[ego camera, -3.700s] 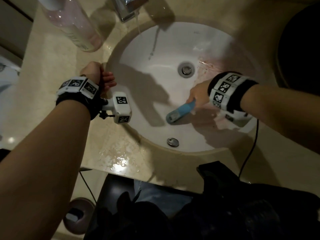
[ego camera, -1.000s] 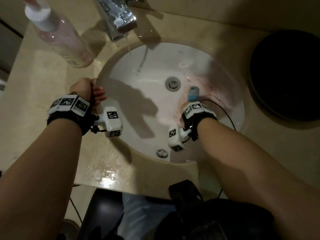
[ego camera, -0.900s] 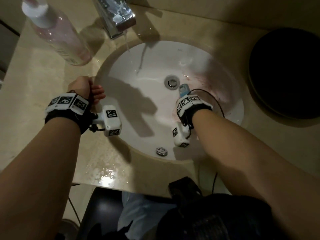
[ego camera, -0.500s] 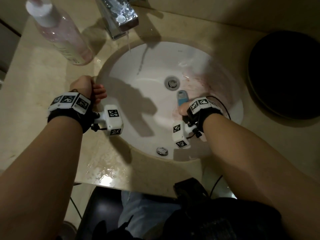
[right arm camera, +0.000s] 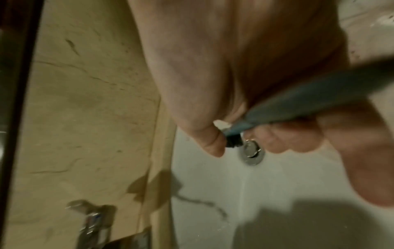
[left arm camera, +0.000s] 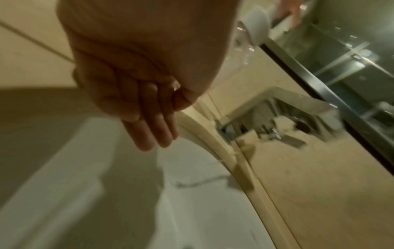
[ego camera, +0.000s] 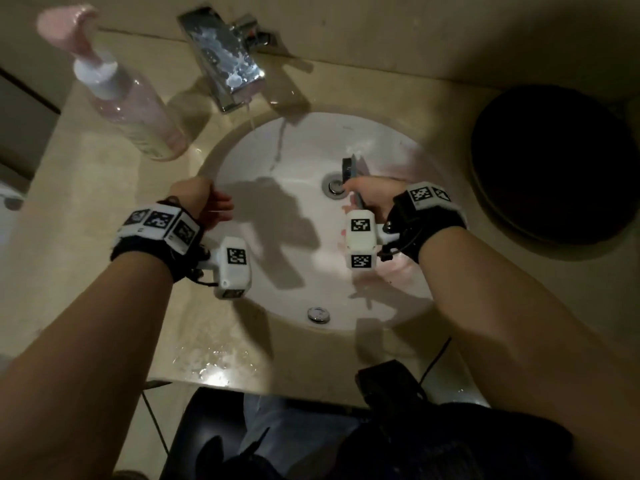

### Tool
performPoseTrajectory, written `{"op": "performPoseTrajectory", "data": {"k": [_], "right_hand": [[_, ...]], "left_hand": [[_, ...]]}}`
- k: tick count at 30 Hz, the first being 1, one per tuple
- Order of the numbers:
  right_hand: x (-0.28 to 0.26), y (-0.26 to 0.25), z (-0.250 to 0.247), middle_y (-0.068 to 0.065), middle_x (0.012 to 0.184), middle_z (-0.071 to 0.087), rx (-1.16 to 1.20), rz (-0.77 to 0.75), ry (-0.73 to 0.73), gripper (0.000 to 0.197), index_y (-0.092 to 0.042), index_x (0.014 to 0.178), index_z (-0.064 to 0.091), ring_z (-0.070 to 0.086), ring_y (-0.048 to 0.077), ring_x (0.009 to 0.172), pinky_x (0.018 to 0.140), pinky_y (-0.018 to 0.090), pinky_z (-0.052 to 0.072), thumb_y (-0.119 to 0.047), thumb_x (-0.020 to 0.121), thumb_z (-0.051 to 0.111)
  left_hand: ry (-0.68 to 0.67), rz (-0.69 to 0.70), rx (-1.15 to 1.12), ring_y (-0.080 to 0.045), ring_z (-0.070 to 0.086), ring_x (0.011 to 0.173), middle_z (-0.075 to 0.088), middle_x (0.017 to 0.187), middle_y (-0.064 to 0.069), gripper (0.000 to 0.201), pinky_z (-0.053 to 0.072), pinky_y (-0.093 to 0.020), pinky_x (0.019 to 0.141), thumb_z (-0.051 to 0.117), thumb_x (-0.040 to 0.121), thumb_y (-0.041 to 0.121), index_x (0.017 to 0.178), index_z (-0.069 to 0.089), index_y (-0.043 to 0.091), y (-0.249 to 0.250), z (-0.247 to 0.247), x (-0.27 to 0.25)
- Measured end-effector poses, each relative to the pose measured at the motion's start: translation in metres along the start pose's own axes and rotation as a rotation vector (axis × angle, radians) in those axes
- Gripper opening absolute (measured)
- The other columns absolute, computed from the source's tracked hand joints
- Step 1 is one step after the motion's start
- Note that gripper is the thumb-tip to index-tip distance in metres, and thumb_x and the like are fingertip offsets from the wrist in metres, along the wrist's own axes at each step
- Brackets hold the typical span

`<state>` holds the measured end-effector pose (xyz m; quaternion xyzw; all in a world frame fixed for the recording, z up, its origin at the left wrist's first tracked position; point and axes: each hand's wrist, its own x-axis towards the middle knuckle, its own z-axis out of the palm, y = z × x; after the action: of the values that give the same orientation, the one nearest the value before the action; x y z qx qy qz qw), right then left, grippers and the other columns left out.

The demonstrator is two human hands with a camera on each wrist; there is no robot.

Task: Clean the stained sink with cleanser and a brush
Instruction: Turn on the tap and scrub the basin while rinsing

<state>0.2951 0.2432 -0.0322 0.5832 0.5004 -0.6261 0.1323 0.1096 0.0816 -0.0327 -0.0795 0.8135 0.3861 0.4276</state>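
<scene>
The white sink [ego camera: 298, 157] shows faint pink stains on its right wall and near side. My right hand [ego camera: 363, 197] grips a blue brush [ego camera: 349, 168] just right of the drain [ego camera: 334, 187], the brush head pointing toward the far wall. In the right wrist view the fingers curl round the brush handle [right arm camera: 302, 99] and the bristles [right arm camera: 233, 140] hang close above the drain [right arm camera: 252, 151]. My left hand [ego camera: 211, 202] rests on the sink's left rim, fingers [left arm camera: 153, 133] straight and holding nothing. The pink cleanser bottle [ego camera: 135, 112] stands at the back left.
A chrome faucet [ego camera: 225, 60] runs a thin stream of water into the basin. A black round object [ego camera: 554, 161] sits on the counter at the right. An overflow cap [ego camera: 318, 314] is on the near wall. The counter in front is wet [ego camera: 214, 358].
My right hand has carried the brush from the near part of the basin up and left to the drain, with the head now past it. The left hand has stayed on the rim.
</scene>
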Motion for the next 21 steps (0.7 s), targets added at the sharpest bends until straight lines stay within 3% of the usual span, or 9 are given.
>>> {"op": "performPoseTrajectory", "data": {"k": [1, 3, 6, 8, 11, 14, 17, 19, 21], "right_hand": [[-0.002, -0.006, 0.003, 0.0, 0.062, 0.047, 0.124, 0.021, -0.062, 0.012, -0.013, 0.081, 0.048, 0.053, 0.013, 0.054, 0.069, 0.03, 0.048, -0.022, 0.09, 0.049], [-0.014, -0.013, 0.005, 0.002, 0.067, 0.049, 0.288, -0.007, -0.153, 0.026, -0.014, 0.071, 0.044, 0.054, 0.013, 0.044, 0.061, 0.025, 0.046, -0.02, 0.095, 0.038], [-0.016, -0.01, 0.002, 0.007, 0.076, 0.049, 0.461, -0.071, -0.232, 0.032, -0.012, 0.073, 0.042, 0.061, 0.017, 0.05, 0.042, 0.018, 0.047, -0.022, 0.1, 0.029], [-0.022, -0.008, 0.002, 0.007, 0.077, 0.047, 0.488, -0.108, -0.259, 0.029, -0.013, 0.076, 0.04, 0.056, 0.02, 0.055, 0.049, 0.025, 0.046, -0.024, 0.1, 0.028], [-0.029, -0.003, -0.003, 0.007, 0.072, 0.045, 0.528, -0.129, -0.356, 0.029, -0.013, 0.077, 0.039, 0.05, 0.015, 0.039, 0.049, 0.021, 0.039, -0.024, 0.1, 0.025], [-0.035, 0.004, -0.009, 0.005, 0.068, 0.046, 0.454, -0.163, -0.379, 0.029, -0.012, 0.078, 0.043, 0.046, 0.015, 0.05, 0.055, 0.024, 0.036, -0.021, 0.1, 0.026], [-0.037, 0.016, -0.017, 0.006, 0.078, 0.054, 0.421, -0.194, -0.313, 0.026, -0.011, 0.082, 0.051, 0.051, 0.015, 0.065, 0.061, 0.027, 0.04, -0.02, 0.098, 0.033], [-0.03, 0.026, -0.03, 0.006, 0.081, 0.054, 0.506, -0.162, -0.156, 0.023, -0.01, 0.081, 0.052, 0.051, 0.017, 0.069, 0.068, 0.031, 0.049, -0.017, 0.097, 0.038], [-0.024, 0.038, -0.047, 0.003, 0.073, 0.048, 0.599, -0.166, 0.054, 0.023, -0.012, 0.076, 0.049, 0.048, 0.014, 0.062, 0.058, 0.028, 0.052, -0.011, 0.095, 0.037]], "left_hand": [[-0.026, 0.039, 0.071, -0.009, 0.054, 0.027, 0.059, 0.036, 0.004, 0.034, 0.028, -0.009, 0.036, 0.03, 0.093, 0.019, 0.068, 0.052, 0.01, 0.003, 0.008, -0.009], [-0.134, 0.078, 0.223, -0.006, 0.056, 0.029, 0.062, 0.041, 0.006, 0.032, 0.025, -0.016, 0.045, 0.035, 0.092, 0.021, 0.07, 0.056, 0.012, 0.013, 0.034, -0.03], [-0.382, 0.081, 0.47, -0.006, 0.056, 0.033, 0.065, 0.047, 0.006, 0.036, 0.02, -0.018, 0.046, 0.035, 0.094, 0.033, 0.071, 0.057, 0.016, 0.025, 0.072, -0.065], [-0.494, 0.087, 0.535, -0.008, 0.049, 0.036, 0.063, 0.046, 0.007, 0.044, 0.015, -0.017, 0.044, 0.03, 0.094, 0.041, 0.067, 0.054, 0.017, 0.031, 0.09, -0.084], [-0.571, 0.109, 0.508, -0.007, 0.032, 0.041, 0.056, 0.046, 0.007, 0.042, 0.01, -0.014, 0.042, 0.03, 0.093, 0.044, 0.065, 0.048, 0.019, 0.037, 0.102, -0.096], [-0.573, 0.122, 0.456, -0.003, 0.024, 0.031, 0.044, 0.054, 0.005, 0.035, 0.01, -0.01, 0.036, 0.034, 0.097, 0.033, 0.067, 0.044, 0.019, 0.038, 0.107, -0.096], [-0.537, 0.099, 0.357, -0.002, 0.023, 0.028, 0.039, 0.052, 0.006, 0.034, 0.011, -0.011, 0.031, 0.031, 0.098, 0.02, 0.066, 0.042, 0.016, 0.033, 0.101, -0.091], [-0.494, 0.077, 0.319, -0.002, 0.023, 0.027, 0.039, 0.052, 0.006, 0.034, 0.011, -0.011, 0.029, 0.029, 0.097, 0.017, 0.066, 0.041, 0.016, 0.027, 0.091, -0.084], [-0.392, 0.065, 0.253, -0.002, 0.022, 0.024, 0.041, 0.041, 0.008, 0.032, 0.011, -0.008, 0.028, 0.03, 0.096, 0.015, 0.066, 0.04, 0.015, 0.022, 0.08, -0.078]]}}
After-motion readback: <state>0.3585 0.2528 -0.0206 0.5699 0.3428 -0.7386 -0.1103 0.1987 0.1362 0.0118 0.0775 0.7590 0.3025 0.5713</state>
